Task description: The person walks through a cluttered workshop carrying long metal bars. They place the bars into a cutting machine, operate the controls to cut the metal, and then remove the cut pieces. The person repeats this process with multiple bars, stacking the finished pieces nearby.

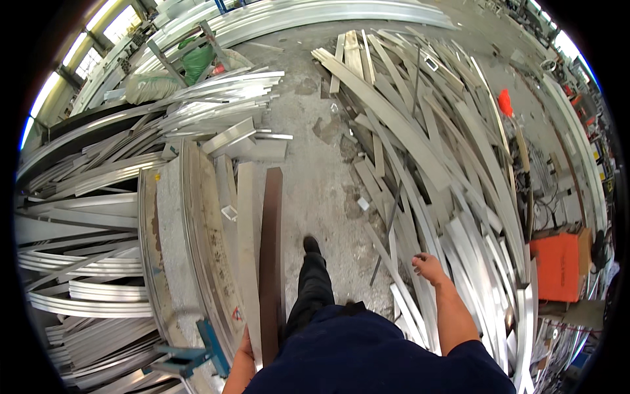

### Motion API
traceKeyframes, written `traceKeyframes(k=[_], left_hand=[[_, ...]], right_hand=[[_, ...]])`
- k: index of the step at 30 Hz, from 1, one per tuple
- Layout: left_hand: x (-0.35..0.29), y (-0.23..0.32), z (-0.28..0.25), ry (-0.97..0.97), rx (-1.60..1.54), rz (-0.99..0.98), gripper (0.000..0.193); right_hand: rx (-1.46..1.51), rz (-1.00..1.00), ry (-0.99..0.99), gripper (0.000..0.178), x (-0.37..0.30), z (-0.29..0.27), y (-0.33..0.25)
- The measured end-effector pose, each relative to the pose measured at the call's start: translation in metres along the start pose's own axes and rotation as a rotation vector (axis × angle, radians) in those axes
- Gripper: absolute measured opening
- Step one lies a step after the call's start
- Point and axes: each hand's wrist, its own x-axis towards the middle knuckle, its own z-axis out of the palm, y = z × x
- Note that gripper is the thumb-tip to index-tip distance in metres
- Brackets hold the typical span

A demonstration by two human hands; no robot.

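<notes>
Your left hand [245, 351] is low in the scene, against the left side of the pale bar [248, 249] by its near end. Its fingers are mostly hidden by the bar, so you cannot tell from here whether they grip it. The brown bar [271, 249] lies just right of the pale bar, and both run lengthwise from near your left hip toward the far side, left of your leg [306, 284] and dark shoe [312, 245].

Your right hand [430, 269] hangs well apart from both bars, over the right pile [420, 157] of long metal strips. Its fingers are loosely curled inward; whether the tips meet is too small to tell. Bright silver strips [472, 282] fan out on the near right, with an orange box [554, 266] beyond them at the right.

To the left of your bars run long beams [172, 243], and a blue bracket [213, 345] is near your left hand. Farther left, more metal lengths [98, 289] lie stacked. A green sack [197, 62] is at the far left, and the bare floor [315, 177] runs between the piles
</notes>
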Motion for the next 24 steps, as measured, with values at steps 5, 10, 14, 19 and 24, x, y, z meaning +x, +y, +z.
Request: traceKeyframes(k=[5, 10, 14, 19, 24], left_hand=[[0.088, 0.136, 0.076, -0.053, -0.051, -0.070, 0.063], [0.119, 0.262, 0.201, -0.070, 0.053, -0.105, 0.064], [0.174, 0.344, 0.245, -0.063, 0.094, -0.124, 0.070], [0.263, 0.442, 0.324, -0.015, 0.125, -0.132, 0.070], [0.350, 0.546, 0.435, 0.043, 0.144, -0.096, 0.070]], right_hand=[[-0.137, 0.109, -0.002, 0.038, 0.062, 0.011, -0.089], [-0.059, 0.350, 0.020, 0.038, 0.095, 0.000, -0.136], [0.030, 0.471, 0.109, 0.040, 0.140, 0.001, -0.179], [0.027, 0.599, 0.060, 0.041, 0.242, 0.003, -0.224], [0.023, 0.591, 0.043, 0.042, 0.408, -0.016, -0.304]])
